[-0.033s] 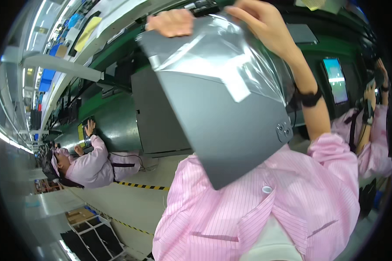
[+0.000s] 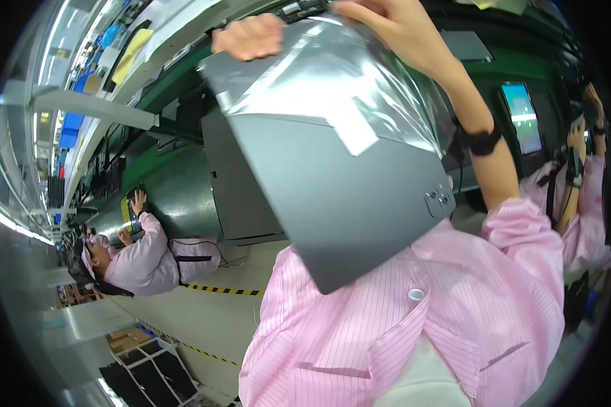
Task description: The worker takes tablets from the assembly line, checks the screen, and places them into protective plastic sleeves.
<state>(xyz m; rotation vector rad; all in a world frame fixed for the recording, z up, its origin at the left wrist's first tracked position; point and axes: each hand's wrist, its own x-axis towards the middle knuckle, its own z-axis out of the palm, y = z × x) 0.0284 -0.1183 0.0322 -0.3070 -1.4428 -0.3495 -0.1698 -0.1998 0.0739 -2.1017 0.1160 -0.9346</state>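
Observation:
A large grey tablet [image 2: 319, 183], back side showing with a camera bump at its lower right corner, is tilted in front of my chest. Clear plastic film [image 2: 305, 88] covers its upper part, wrinkled and loose on the right, with a white label [image 2: 354, 129] on it. My left hand [image 2: 248, 37] grips the tablet's upper left edge, fingers curled over it. At the top edge my right hand [image 2: 394, 30] is closed, thumb and fingers pinched at the film; its fingertips are partly cut off by the frame. A black band circles my right wrist.
Behind the tablet runs a green workbench [image 2: 176, 183] with a dark grey mat [image 2: 234, 176]. A lit device [image 2: 522, 119] lies at the right. One co-worker [image 2: 139, 247] sits at the left, another's hands [image 2: 578, 142] show far right. Shelving with blue bins [image 2: 71, 129] stands at the left.
The tablet and both my hands have shifted slightly to the left. My left hand still grips the edge, and the film still lies over the upper part.

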